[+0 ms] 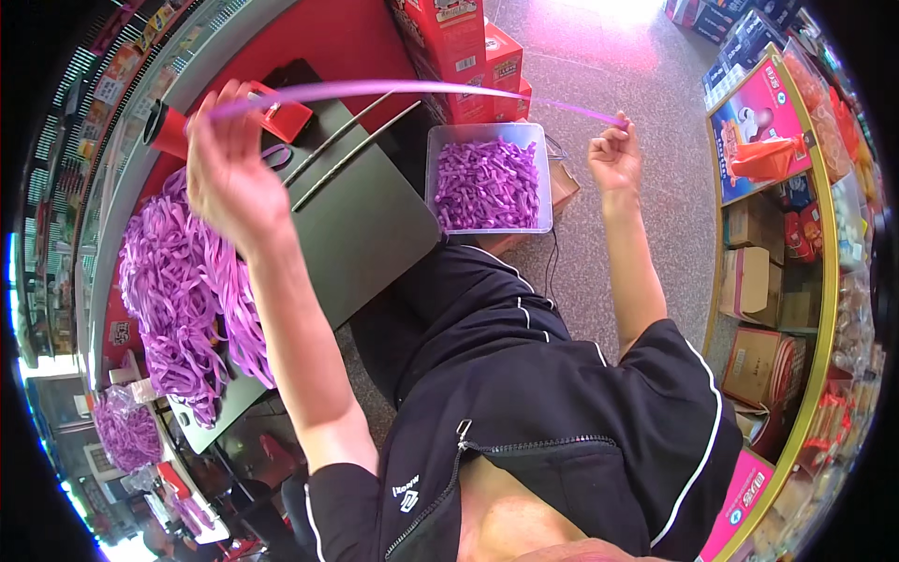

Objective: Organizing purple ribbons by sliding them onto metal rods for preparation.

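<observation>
A long purple ribbon [393, 87] stretches in a slight upward bow between my raised hands. My left hand [234, 164] is up at the left with its palm showing. The ribbon runs across its fingers, which lie close together and hold it. At the right, my right hand [616, 157] pinches the other end between thumb and fingertips, the remaining fingers curled in. Below and beside my left hand, a large tangled heap of purple ribbons [173, 281] covers part of the dark table. A clear plastic bin [545, 201] between my arms holds many short, knotted-looking purple pieces [487, 183].
Two thin rods [351, 150] lie across the dark tabletop [375, 229], near a red object [286, 117] and a red cylinder [167, 129]. Red cartons [459, 56] stand behind the bin. Gold-edged shelving [829, 309] with boxes lines the right. A bagged purple bundle [128, 431] sits lower left.
</observation>
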The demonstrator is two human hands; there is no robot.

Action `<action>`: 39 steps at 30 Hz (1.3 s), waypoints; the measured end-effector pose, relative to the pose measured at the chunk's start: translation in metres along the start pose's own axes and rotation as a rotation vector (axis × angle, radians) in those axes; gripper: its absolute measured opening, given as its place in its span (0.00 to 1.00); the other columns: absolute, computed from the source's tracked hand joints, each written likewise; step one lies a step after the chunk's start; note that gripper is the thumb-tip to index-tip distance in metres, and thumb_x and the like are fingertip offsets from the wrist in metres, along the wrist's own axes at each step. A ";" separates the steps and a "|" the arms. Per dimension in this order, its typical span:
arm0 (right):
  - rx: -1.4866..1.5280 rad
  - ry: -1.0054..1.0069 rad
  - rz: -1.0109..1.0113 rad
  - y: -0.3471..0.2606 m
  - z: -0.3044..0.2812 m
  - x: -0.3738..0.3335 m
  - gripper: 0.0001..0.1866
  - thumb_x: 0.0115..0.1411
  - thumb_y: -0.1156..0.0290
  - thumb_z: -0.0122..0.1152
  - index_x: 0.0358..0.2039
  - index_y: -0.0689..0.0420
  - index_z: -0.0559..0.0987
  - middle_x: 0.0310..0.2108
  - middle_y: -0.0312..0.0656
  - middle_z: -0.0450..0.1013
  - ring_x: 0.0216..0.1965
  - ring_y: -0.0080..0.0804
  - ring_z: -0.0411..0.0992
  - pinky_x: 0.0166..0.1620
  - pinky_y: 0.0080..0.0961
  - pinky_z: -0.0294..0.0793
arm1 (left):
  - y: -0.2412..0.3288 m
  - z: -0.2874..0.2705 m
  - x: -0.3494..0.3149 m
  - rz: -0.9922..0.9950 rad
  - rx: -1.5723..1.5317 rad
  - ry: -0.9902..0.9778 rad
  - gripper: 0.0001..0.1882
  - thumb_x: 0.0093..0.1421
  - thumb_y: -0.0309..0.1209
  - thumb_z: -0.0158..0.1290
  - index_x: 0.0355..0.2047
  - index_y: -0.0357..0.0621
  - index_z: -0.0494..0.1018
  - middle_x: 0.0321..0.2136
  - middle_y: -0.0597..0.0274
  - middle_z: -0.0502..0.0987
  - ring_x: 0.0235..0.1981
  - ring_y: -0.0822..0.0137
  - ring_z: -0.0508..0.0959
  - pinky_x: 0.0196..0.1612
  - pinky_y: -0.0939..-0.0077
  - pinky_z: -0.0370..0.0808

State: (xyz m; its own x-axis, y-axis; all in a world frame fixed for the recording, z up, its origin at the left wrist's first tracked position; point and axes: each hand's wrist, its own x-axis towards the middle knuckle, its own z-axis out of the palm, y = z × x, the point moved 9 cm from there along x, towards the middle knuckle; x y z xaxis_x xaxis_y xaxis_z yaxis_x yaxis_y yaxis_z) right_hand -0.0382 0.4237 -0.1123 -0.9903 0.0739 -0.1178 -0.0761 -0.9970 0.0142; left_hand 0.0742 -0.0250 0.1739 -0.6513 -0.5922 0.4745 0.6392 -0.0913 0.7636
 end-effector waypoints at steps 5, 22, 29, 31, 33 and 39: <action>-0.124 0.027 0.046 0.045 0.016 -0.013 0.06 0.57 0.69 0.62 0.34 0.53 0.77 0.37 0.36 0.78 0.21 0.14 0.70 0.21 0.13 0.58 | 0.040 -0.121 -0.054 -0.019 -0.213 0.148 0.17 0.64 0.36 0.49 0.47 0.36 0.72 0.42 0.53 0.78 0.45 0.60 0.78 0.39 0.78 0.76; -0.208 -0.082 0.187 0.117 0.049 -0.028 0.11 0.56 0.78 0.59 0.41 0.60 0.75 0.41 0.43 0.77 0.16 0.10 0.60 0.17 0.11 0.51 | 0.123 -0.266 -0.160 0.097 -0.826 0.170 0.13 0.60 0.32 0.54 0.44 0.38 0.74 0.39 0.58 0.78 0.43 0.64 0.78 0.28 0.84 0.76; -0.290 -0.120 0.177 0.119 0.060 -0.019 0.16 0.52 0.86 0.55 0.42 0.60 0.75 0.36 0.40 0.76 0.17 0.12 0.56 0.18 0.11 0.50 | 0.137 -0.271 -0.174 0.092 -0.865 0.180 0.15 0.62 0.33 0.52 0.46 0.37 0.72 0.31 0.62 0.73 0.34 0.68 0.75 0.39 0.74 0.78; -0.292 -0.114 0.149 0.115 0.058 -0.009 0.16 0.52 0.86 0.55 0.42 0.59 0.75 0.33 0.37 0.75 0.17 0.13 0.56 0.18 0.10 0.50 | 0.138 -0.271 -0.175 0.077 -0.741 0.133 0.15 0.63 0.33 0.51 0.46 0.36 0.71 0.30 0.62 0.73 0.31 0.70 0.75 0.37 0.74 0.78; -0.432 -0.125 0.060 0.088 0.059 0.016 0.15 0.53 0.85 0.55 0.42 0.59 0.76 0.29 0.35 0.73 0.17 0.14 0.56 0.19 0.11 0.52 | 0.136 -0.265 -0.176 0.007 -0.472 0.158 0.15 0.63 0.31 0.51 0.46 0.33 0.71 0.27 0.61 0.74 0.28 0.71 0.75 0.35 0.77 0.77; -1.170 -0.547 -0.478 0.155 0.213 -0.121 0.08 0.57 0.79 0.57 0.37 0.62 0.80 0.32 0.38 0.76 0.25 0.18 0.68 0.27 0.15 0.65 | 0.117 -0.208 -0.181 -0.251 0.345 0.101 0.10 0.61 0.26 0.53 0.39 0.31 0.77 0.24 0.59 0.77 0.26 0.75 0.76 0.34 0.82 0.74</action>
State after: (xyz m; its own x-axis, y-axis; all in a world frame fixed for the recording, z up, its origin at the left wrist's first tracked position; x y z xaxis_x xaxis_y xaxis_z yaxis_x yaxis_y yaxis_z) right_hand 0.0449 0.2651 0.1151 -0.8358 0.1399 0.5310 -0.5473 -0.2898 -0.7851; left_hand 0.3521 -0.0951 0.0866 -0.7144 -0.6630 0.2237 0.2814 0.0205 0.9594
